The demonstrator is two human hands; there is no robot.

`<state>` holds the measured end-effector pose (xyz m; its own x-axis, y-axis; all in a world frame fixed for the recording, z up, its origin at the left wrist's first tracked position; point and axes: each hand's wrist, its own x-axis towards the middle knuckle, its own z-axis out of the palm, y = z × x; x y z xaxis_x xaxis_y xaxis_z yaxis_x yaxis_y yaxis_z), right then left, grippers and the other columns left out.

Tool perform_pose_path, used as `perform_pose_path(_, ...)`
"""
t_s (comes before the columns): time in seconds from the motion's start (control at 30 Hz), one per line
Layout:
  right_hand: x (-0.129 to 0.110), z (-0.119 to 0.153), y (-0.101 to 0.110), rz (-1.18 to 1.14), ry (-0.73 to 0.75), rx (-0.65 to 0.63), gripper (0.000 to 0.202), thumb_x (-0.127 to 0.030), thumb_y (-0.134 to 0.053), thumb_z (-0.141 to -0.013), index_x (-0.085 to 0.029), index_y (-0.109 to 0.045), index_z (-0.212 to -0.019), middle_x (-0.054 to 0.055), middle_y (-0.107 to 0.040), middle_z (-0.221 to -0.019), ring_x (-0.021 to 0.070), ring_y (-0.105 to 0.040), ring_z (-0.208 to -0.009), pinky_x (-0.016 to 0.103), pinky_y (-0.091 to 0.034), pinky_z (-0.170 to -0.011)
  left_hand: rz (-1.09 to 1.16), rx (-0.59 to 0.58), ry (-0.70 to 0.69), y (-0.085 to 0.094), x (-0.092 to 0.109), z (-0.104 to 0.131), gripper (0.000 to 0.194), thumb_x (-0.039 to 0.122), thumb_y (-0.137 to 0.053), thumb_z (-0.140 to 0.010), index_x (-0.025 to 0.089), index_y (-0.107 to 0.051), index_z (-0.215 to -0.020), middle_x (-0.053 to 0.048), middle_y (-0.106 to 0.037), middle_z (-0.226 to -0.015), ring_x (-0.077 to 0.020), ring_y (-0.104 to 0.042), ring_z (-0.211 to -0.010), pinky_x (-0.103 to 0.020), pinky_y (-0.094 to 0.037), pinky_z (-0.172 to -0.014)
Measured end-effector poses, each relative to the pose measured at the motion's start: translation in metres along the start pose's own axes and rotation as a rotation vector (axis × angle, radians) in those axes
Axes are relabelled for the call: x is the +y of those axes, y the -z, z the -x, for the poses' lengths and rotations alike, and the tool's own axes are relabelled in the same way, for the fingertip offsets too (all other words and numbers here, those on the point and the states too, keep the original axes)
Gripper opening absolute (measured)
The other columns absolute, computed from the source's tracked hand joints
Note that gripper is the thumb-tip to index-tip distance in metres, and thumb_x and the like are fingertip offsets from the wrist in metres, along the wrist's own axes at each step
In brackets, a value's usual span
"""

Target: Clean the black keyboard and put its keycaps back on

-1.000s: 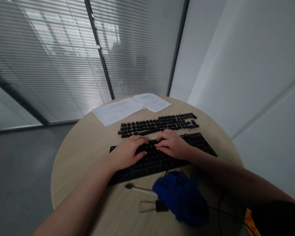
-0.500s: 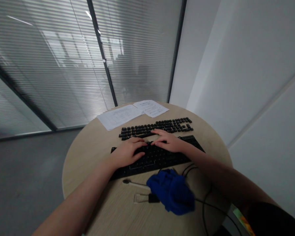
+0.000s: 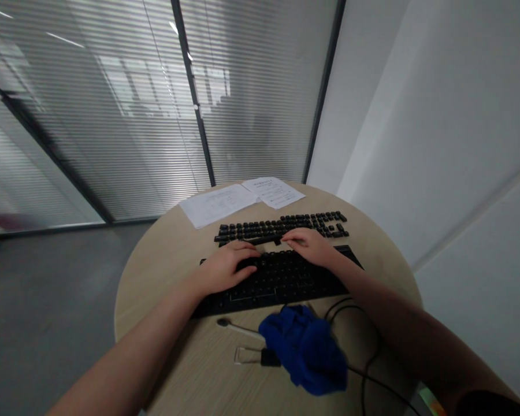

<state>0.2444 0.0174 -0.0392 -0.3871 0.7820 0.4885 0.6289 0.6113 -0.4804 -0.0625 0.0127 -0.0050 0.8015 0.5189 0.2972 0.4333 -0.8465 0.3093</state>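
A black keyboard base (image 3: 281, 277), mostly stripped of its keycaps, lies on the round wooden table. My left hand (image 3: 229, 266) rests over its upper left part, thumb apart from the outstretched fingers and nothing held. Just beyond the base, loose black keycaps (image 3: 242, 231) are laid out in keyboard rows, with a long bar-shaped keycap (image 3: 262, 239) at the near side. My right hand (image 3: 312, 247) reaches to this near row, fingertips drawn together at a small keycap (image 3: 278, 241); the fingers partly hide the contact.
A crumpled blue cloth (image 3: 305, 349) lies at the near side, beside a small brush-like tool (image 3: 240, 328) and a keycap puller (image 3: 255, 356) with wire loops. A black cable (image 3: 366, 375) runs down on the right. Printed sheets (image 3: 219, 204) lie at the far edge.
My right hand has lifted from the keyboard base and moved away from me to the near row of loose keycaps. My left hand stays on the base. The view has shifted slightly.
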Motion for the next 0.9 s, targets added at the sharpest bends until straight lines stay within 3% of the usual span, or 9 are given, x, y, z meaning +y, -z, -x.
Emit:
perform_pose_path(0.2,0.005,-0.001,0.003,0.117,-0.187,0.021,0.023,-0.024,-0.061,-0.095,-0.023,-0.081,-0.107,0.007,-0.079,-0.108,0.0228,-0.073,-0.098,0.037,-0.055,-0.092,0.008,-0.017,0.036,0.003,-0.002,0.001,0.029,0.030,-0.055,-0.098,0.019,-0.071,-0.120,-0.011,-0.071,-0.123,-0.0239,-0.066,-0.115,-0.045,-0.052,-0.105)
perform_pose_path(0.4,-0.001,-0.010,-0.009,0.368,-0.042,-0.129,0.032,-0.034,-0.053,-0.104,-0.018,-0.079,-0.114,0.011,-0.073,-0.099,0.0239,-0.065,-0.097,0.037,-0.049,-0.089,0.009,-0.001,0.027,0.003,-0.006,0.002,0.028,0.030,-0.056,-0.097,0.021,-0.072,-0.118,-0.009,-0.072,-0.119,-0.0232,-0.067,-0.112,-0.043,-0.053,-0.103)
perform_pose_path(0.6,-0.010,-0.015,-0.017,0.470,-0.050,-0.201,0.036,-0.035,-0.045,-0.109,-0.021,-0.079,-0.110,0.008,-0.067,-0.095,0.0211,-0.060,-0.091,0.033,-0.043,-0.085,0.027,0.015,0.006,0.001,-0.009,0.003,0.027,0.029,-0.057,-0.098,0.019,-0.072,-0.118,-0.009,-0.072,-0.118,-0.0239,-0.066,-0.113,-0.043,-0.052,-0.103)
perform_pose_path(0.77,-0.014,-0.014,-0.014,0.491,-0.049,-0.210,0.041,-0.033,-0.043,-0.109,-0.015,-0.078,-0.095,0.010,-0.068,-0.093,0.0210,-0.058,-0.090,0.033,-0.041,-0.086,0.021,0.040,-0.009,0.003,-0.014,0.003,0.025,0.029,-0.057,-0.098,0.022,-0.072,-0.117,-0.008,-0.073,-0.116,-0.0239,-0.067,-0.110,-0.043,-0.052,-0.101)
perform_pose_path(0.9,-0.012,-0.013,-0.013,0.427,-0.032,-0.170,0.040,-0.032,-0.042,-0.109,-0.016,-0.078,-0.099,0.010,-0.071,-0.096,0.0211,-0.061,-0.092,0.034,-0.042,-0.087,0.024,0.041,0.010,0.006,-0.016,0.002,0.027,0.031,-0.055,-0.098,0.021,-0.072,-0.117,-0.009,-0.073,-0.119,-0.0249,-0.066,-0.113,-0.046,-0.051,-0.104)
